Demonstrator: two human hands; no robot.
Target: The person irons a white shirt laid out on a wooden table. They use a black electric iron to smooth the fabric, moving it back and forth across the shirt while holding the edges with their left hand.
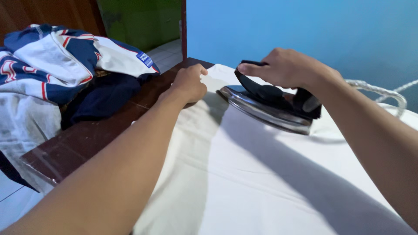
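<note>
So, iron (265, 104): flat on the white cloth (244, 174), far end
right hand (283, 67): wrapped round its black handle
left hand (189, 82): fist pinching the cloth's edge
table (87, 139): dark wood, clothes pile (56, 65) on the left

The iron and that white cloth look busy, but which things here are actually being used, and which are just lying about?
In use:
- iron, gripped by the right hand
- white cloth, pinned near its edge by the left hand
- iron's braided cord

Lying about:
- heap of clothes
- bare part of the brown table
</note>
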